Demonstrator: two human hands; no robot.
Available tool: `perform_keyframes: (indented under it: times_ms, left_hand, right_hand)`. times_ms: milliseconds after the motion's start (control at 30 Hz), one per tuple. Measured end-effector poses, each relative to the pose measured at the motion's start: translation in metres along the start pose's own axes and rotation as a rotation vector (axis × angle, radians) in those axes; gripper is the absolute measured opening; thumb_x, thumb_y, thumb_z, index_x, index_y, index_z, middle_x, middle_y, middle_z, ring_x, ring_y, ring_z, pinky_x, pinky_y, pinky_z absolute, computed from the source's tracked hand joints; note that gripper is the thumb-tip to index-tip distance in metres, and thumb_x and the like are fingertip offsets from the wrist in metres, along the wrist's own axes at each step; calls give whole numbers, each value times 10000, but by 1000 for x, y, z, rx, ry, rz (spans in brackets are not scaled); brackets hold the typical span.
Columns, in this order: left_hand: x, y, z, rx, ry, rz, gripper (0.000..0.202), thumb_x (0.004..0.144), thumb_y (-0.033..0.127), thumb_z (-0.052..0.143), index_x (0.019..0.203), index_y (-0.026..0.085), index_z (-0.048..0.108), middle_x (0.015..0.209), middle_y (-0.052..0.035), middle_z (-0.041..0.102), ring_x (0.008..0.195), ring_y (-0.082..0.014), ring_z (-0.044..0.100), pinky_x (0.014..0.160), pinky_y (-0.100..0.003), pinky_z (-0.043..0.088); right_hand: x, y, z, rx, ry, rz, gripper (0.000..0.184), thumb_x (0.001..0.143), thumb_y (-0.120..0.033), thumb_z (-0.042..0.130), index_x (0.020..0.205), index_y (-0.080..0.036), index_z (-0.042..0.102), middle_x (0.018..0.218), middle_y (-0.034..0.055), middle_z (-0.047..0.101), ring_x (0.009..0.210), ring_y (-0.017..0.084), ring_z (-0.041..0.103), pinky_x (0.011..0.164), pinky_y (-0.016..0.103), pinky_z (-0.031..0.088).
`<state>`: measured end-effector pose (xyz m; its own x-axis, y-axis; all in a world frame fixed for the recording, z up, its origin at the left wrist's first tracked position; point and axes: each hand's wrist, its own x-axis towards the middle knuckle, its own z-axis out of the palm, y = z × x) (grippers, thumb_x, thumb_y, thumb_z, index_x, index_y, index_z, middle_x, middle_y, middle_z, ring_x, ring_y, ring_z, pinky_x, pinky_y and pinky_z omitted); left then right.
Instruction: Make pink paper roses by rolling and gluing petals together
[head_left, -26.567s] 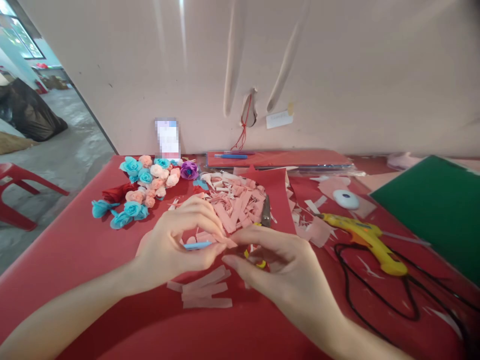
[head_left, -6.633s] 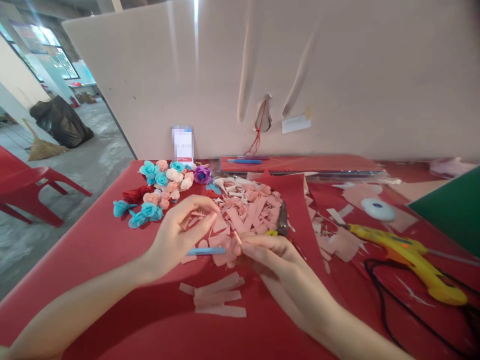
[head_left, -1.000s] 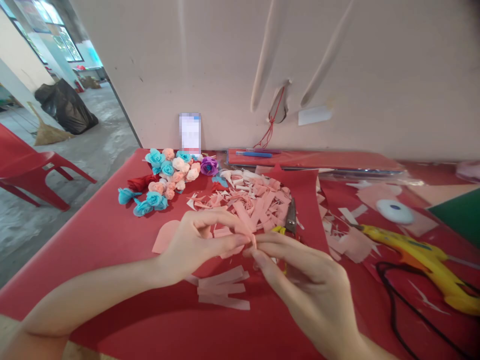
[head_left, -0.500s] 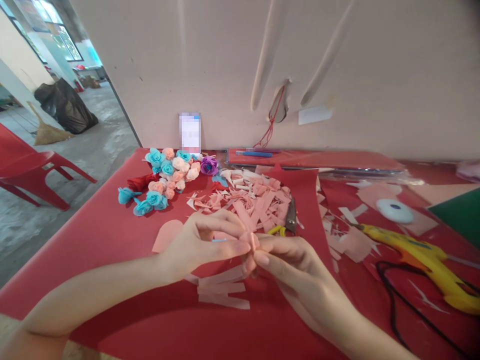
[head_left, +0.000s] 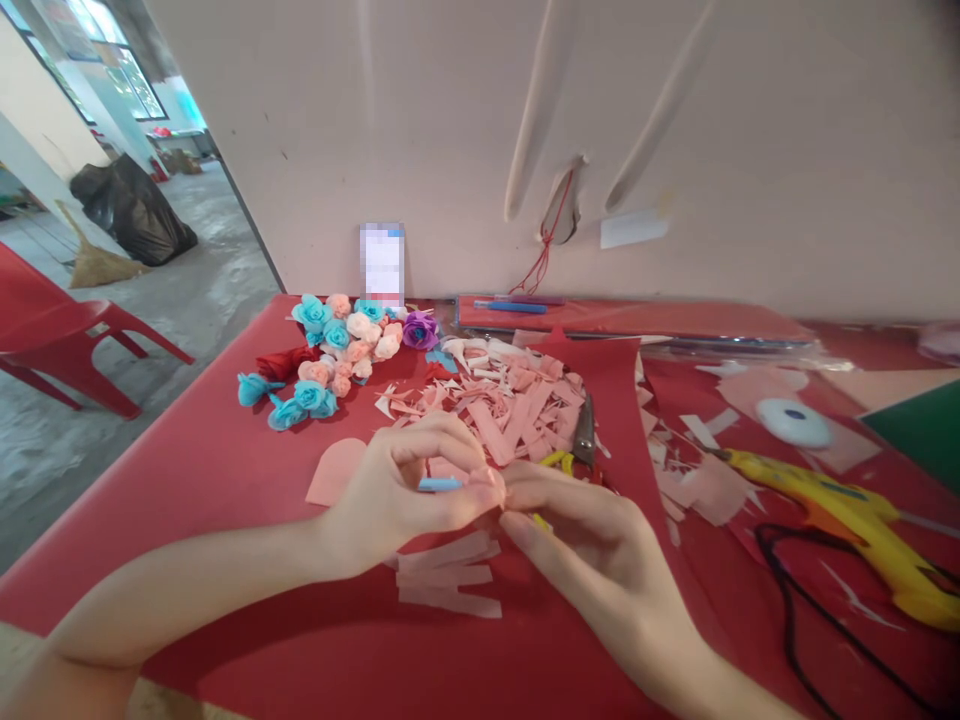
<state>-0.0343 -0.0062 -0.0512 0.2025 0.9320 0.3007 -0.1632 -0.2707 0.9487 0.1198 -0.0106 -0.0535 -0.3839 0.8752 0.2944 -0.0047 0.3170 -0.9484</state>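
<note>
My left hand pinches a small curled piece of pink paper between thumb and fingers, above the red tabletop. From the other side, my right hand holds its thumb and index fingertips at the same piece, mostly hiding it. Below the hands lie several pale pink paper strips. A pink paper piece with a rounded edge rests beside my left wrist. Part of a light blue stick-like thing shows behind my left thumb. Yellow-handled scissors lie partly hidden behind my right hand.
Blue, pink, red and purple paper flowers sit at the back left, near a propped phone. Behind my hands spreads a heap of pink scraps. A yellow glue gun with a black cord and a white oval object lie right.
My right thumb has shifted slightly left and down, apart from the index finger. The pink paper has turned between my fingertips, and more of the light blue stick-like thing shows.
</note>
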Motion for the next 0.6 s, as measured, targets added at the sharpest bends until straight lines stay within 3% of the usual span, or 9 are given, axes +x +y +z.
perform_keyframes:
  times_ms: [133,300,400,600]
  left_hand:
    - [-2,-2,2,-8,18,26,147,636,28,630,595,169,620,619,13,524,627,-98,515,577,-227,446]
    - [-5,-3,4,37,48,37,130,649,67,642,585,175,608,608,6,526,631,-119,521,579,-253,462]
    - [-6,-2,5,59,41,16,112,661,105,670,589,180,627,602,0,555,635,-125,531,620,-275,467]
    - [-6,2,2,-122,-30,-148,166,746,86,592,687,212,684,713,6,622,707,-100,559,687,-235,474]
  right_hand:
    - [-3,-4,5,-414,175,-324,148,732,-82,533,720,-191,631,695,33,674,581,143,638,500,214,537]
    - [-8,0,6,-672,233,-517,184,720,-42,536,745,-209,611,696,36,687,552,154,641,500,243,546]
    - [-9,-1,4,-694,236,-534,184,714,-31,539,731,-203,603,690,40,688,528,150,637,476,236,537]
    - [-5,-7,3,-529,217,-373,222,737,-47,488,661,-202,627,593,2,658,452,116,607,415,191,514]
